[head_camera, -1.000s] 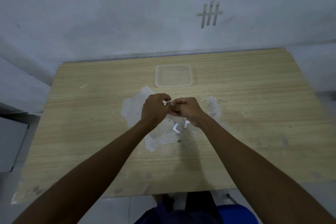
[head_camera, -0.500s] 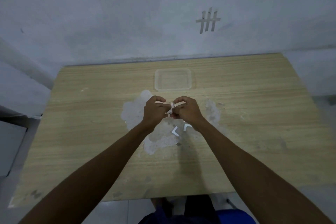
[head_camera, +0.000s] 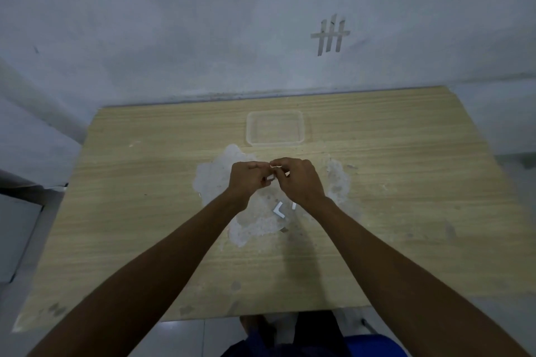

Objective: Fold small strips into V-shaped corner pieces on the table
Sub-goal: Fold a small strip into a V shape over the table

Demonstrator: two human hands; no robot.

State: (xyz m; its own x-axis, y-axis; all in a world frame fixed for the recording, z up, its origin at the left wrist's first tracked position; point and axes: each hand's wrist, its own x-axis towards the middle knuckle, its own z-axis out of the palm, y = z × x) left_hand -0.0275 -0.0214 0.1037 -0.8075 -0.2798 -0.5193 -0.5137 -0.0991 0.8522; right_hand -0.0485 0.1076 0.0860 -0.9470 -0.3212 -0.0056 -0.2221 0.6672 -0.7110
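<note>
Both hands meet over the pale, wood-grain laminate counter (head_camera: 406, 211), fingers curled. The left hand (head_camera: 249, 180) and right hand (head_camera: 301, 180) together pinch a small white strip (head_camera: 271, 177), thin and flat, mostly hidden by the fingertips. Nearer the person, on a rough whitish patch (head_camera: 214, 180) where the laminate looks worn, lies 1 white V-shaped folded piece (head_camera: 279, 209). A 2nd white piece (head_camera: 293, 206) just beside it is partly hidden by the right wrist. A clear, round-cornered rectangular plastic tray (head_camera: 275, 143) sits further back. Grey tape strips (head_camera: 330, 35) on the matte painted wall form 4 uprights crossed by 1 bar.
</note>
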